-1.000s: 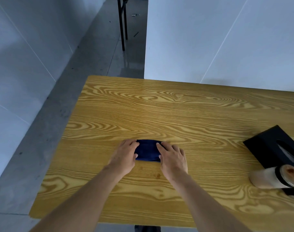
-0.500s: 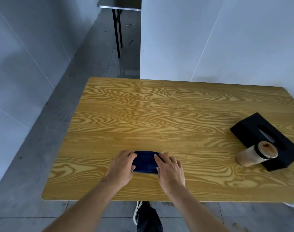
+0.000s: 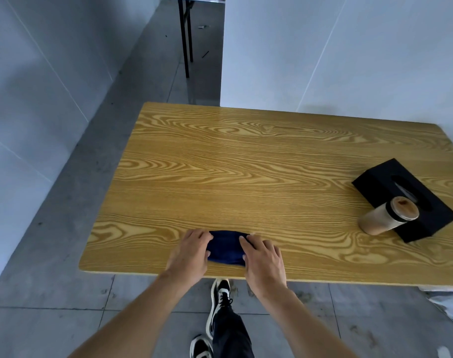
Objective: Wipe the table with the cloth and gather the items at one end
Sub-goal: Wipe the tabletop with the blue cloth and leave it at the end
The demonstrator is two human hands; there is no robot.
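A folded dark blue cloth (image 3: 225, 246) lies flat on the wooden table (image 3: 246, 164), close to its near edge. My left hand (image 3: 192, 250) presses on the cloth's left end and my right hand (image 3: 263, 257) on its right end, fingers bent over the fabric. Only the middle strip of the cloth shows between them. At the right end of the table sits a black tissue box (image 3: 406, 200), with a clear jar with a tan lid (image 3: 385, 215) standing against its near left side.
The table's near edge runs just under my wrists, its left edge drops to grey floor. White partition walls stand behind and to the left. My legs and black-and-white shoes (image 3: 220, 306) are below the edge. Another table's black legs (image 3: 185, 40) stand far back.
Both hands have drawn the cloth toward the near table edge. The view has pulled back, so my feet and the floor now show.
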